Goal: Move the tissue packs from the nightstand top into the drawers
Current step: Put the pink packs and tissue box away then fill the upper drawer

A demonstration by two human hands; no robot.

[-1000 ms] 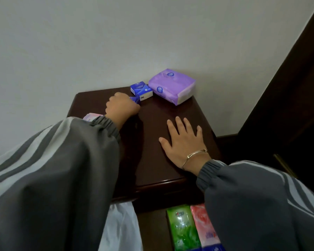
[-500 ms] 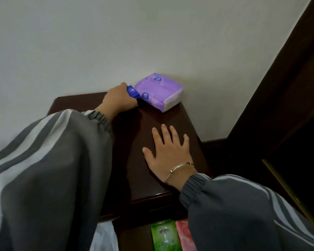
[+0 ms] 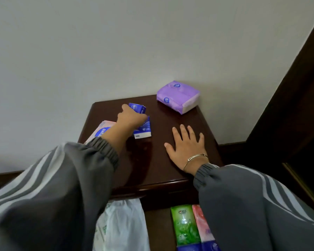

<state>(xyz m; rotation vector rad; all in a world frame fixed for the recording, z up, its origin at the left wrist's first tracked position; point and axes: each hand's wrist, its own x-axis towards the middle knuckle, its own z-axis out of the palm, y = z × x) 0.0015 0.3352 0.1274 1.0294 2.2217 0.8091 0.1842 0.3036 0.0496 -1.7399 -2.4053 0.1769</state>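
My left hand (image 3: 130, 118) grips small blue tissue packs on the dark wooden nightstand top (image 3: 152, 160); one blue pack (image 3: 137, 107) sticks out above the fingers, another (image 3: 143, 130) below them. A pink pack (image 3: 100, 130) lies by my left wrist, partly hidden by the sleeve. A larger purple pack (image 3: 178, 96) sits at the back right corner, apart from both hands. My right hand (image 3: 186, 147) rests flat on the top with fingers spread. Below, the open drawer (image 3: 158, 230) holds a green pack (image 3: 185, 225), a pink pack (image 3: 202, 225) and blue packs.
A white plastic bag (image 3: 123, 225) lies in the drawer's left part. A pale wall stands behind the nightstand. Dark wooden furniture (image 3: 288, 105) rises close on the right.
My left hand has drawn back from beside the purple pack toward me, bringing small blue packs along. The right hand stays flat on the top. The view has shifted.
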